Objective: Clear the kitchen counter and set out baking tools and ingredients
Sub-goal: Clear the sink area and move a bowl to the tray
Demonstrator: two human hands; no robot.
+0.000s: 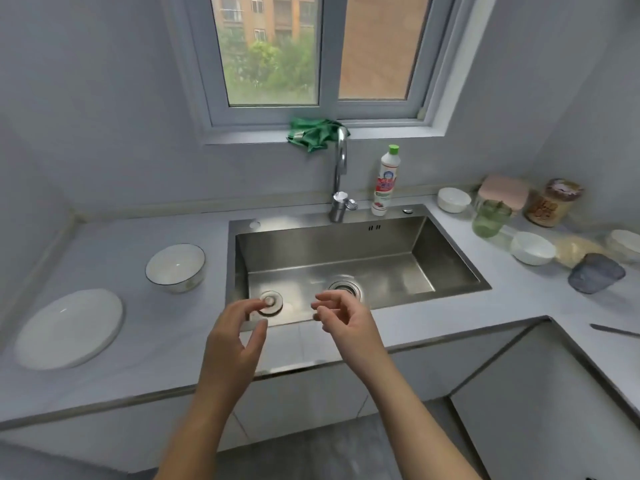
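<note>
Left hand [235, 336] and right hand [346, 322] held over the sink's [450, 268] front edge, both empty with fingers loosely curled, plate [69, 329] and bowl [175, 267] on the counter [166, 344] left of sink, bowls, jars and green cup [490, 218] at right, soap bottle [385, 181] beside tap [341, 168]

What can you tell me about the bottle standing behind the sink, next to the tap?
The bottle is tall, slim white plastic with a green cap, closed as far as shows, and a red, green and blue label, its print too small to read. It stands upright on the steel sink ledge, just right of the tap and apart from it. Neither hand is near it.
</note>
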